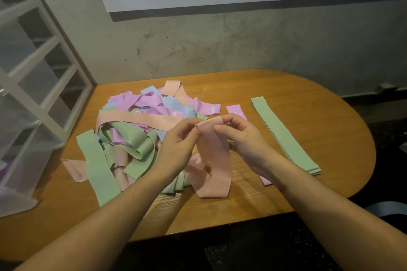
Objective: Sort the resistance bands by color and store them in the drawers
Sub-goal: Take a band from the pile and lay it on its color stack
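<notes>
We pinch the top edge of a pink band (214, 156) between our left hand (178, 145) and right hand (244, 138); it hangs lengthwise toward us, above the table (330, 99), the drawers (33, 94) far left, nearer our left hand

Left hand (178, 141): reaching in above the wooden table (330, 99), fingertips pinching the pink band (214, 156).
Right hand (242, 136): gripping the band's other top corner, fingers curling.
</notes>
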`<action>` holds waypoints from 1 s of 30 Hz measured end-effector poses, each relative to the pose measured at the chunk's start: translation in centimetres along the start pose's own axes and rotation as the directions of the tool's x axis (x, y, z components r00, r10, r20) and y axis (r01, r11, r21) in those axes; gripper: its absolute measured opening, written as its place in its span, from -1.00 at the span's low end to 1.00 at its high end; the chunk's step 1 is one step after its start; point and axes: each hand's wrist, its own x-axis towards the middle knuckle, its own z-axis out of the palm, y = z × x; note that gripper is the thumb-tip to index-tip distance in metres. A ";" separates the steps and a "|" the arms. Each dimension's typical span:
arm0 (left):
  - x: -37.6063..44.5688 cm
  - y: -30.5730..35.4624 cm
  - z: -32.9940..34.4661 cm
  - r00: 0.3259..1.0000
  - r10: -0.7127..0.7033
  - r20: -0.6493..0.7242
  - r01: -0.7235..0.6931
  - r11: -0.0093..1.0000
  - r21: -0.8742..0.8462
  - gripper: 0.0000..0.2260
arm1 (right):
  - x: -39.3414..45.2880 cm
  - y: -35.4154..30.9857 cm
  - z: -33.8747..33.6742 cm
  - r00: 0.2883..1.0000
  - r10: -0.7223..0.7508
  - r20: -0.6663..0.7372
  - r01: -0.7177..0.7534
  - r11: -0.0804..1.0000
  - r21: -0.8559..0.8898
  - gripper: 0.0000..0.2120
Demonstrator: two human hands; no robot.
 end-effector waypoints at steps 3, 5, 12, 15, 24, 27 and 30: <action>0.0 0.9 0.7 0.999 -0.043 0.011 0.044 0.995 -0.093 -0.77 | -0.2 0.0 -0.4 0.999 0.011 -0.041 -0.011 1.000 0.005 -0.90; 0.0 1.4 1.2 0.998 -0.058 0.030 0.061 0.993 -0.099 -0.79 | -0.4 -0.1 -0.6 0.998 0.016 -0.062 -0.013 0.999 0.045 -0.89; 0.2 1.2 2.8 0.985 -0.147 0.089 0.156 0.983 -0.096 -0.79 | -0.5 -0.4 -1.5 0.990 -0.046 -0.135 0.068 0.984 0.163 -0.95; 0.4 1.9 3.7 0.977 -0.159 0.143 0.178 0.976 -0.126 -0.73 | -0.4 -0.7 -1.9 0.983 -0.041 -0.178 0.080 0.973 0.215 -0.93; 1.2 3.0 6.2 0.951 -0.177 0.253 0.209 0.972 -0.104 -0.75 | -0.1 -0.7 -3.3 0.975 -0.030 -0.222 0.101 0.943 0.318 -0.91; 2.0 3.3 6.6 0.930 -0.263 0.256 0.320 0.924 -0.211 -0.76 | -0.2 -0.4 -3.8 0.977 -0.031 -0.209 0.091 0.956 0.280 -0.82; 2.7 4.1 7.2 0.914 -0.309 0.262 0.382 0.872 -0.305 -0.79 | -0.4 0.0 -4.2 0.992 0.035 -0.119 -0.003 0.967 0.254 -0.73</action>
